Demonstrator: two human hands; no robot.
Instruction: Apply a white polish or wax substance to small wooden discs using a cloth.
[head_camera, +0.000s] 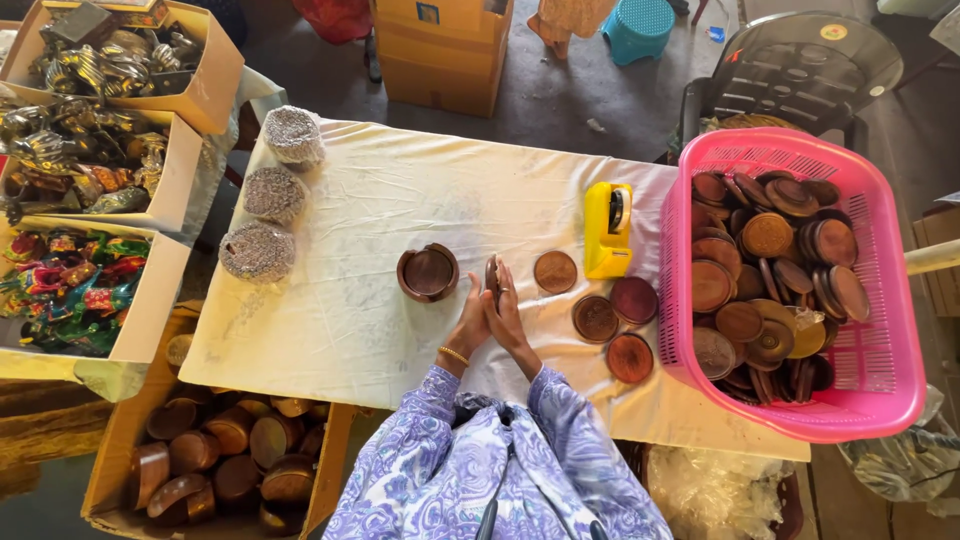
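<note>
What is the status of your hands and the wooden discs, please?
Left hand and right hand pressed together around one wooden disc, held on edge. Round holder left of them, four loose discs right. Nothing between.

**Bright daylight, a bit blown out on the cloth**

Lighting's soft and even, pretty much daylight. The white cloth (400, 200) ahead of the hands is close to overexposed, while the floor further out goes dim. Shadows are faint and short. The pink basket (880, 330) to the right looks really saturated. Wide lens, so the corners bend and stretch. The middle is sharp; the sleeves at the bottom edge go soft.
</note>
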